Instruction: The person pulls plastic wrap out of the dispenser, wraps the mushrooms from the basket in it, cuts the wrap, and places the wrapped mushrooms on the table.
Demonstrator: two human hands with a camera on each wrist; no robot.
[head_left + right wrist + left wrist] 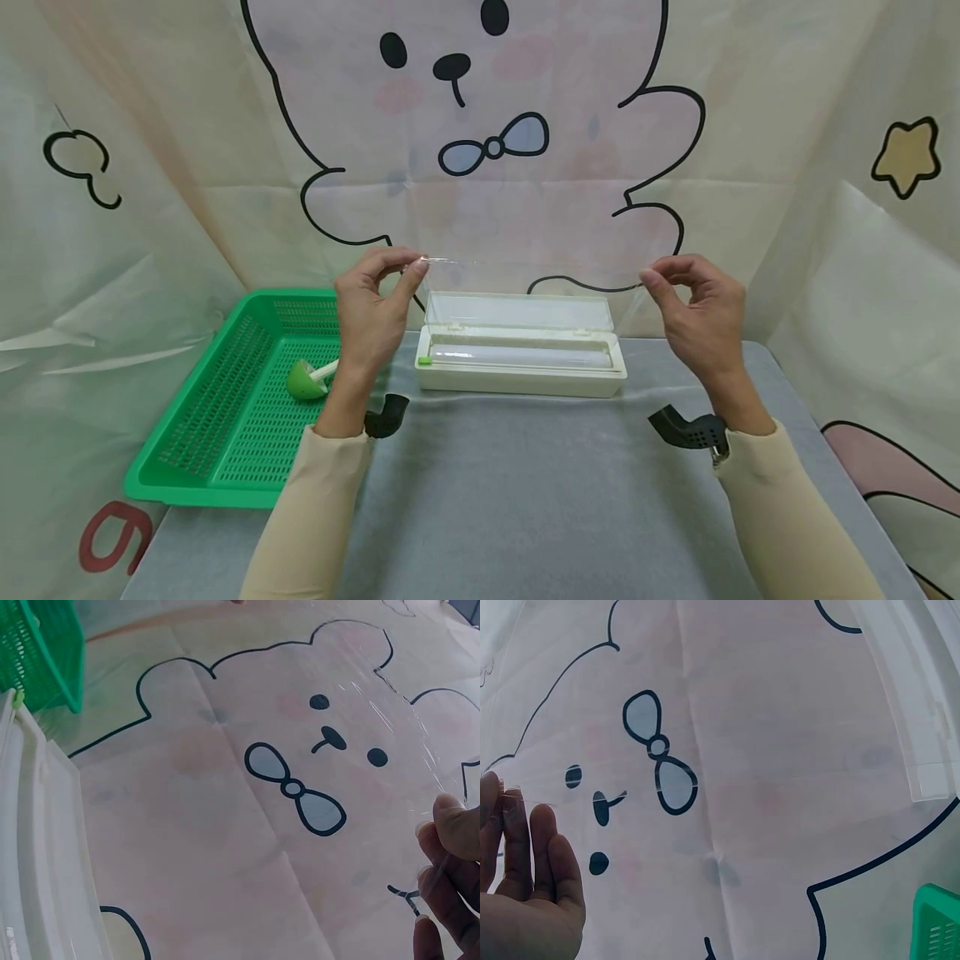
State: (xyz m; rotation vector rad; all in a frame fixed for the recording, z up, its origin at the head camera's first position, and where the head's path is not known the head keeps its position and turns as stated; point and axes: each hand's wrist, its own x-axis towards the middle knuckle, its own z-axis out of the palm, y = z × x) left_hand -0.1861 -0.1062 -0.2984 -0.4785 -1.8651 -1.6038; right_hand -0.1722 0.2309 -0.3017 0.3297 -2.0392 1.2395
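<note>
Clear cling film (450, 261) stretches between both hands above the dispenser, showing mainly as thin glints. My left hand (371, 317) pinches one corner between thumb and fingertips. At the other end my right hand (697, 312) grips the film with thumb and index finger; streaks of light on the film (381, 716) run up from the fingers in the right wrist view. Below and between the hands stands a white cling film dispenser (521, 382). Its see-through lid (517, 310) is raised, a roll (521, 356) lies inside, and a small green slider (425, 361) sits at its left end.
A green perforated basket (202, 498) stands on the left of the grey table (540, 500), partly behind the left arm. In it lies a green dome-shaped piece (303, 383) with a white stem. A curtain (555, 217) with a bear drawing hangs close behind.
</note>
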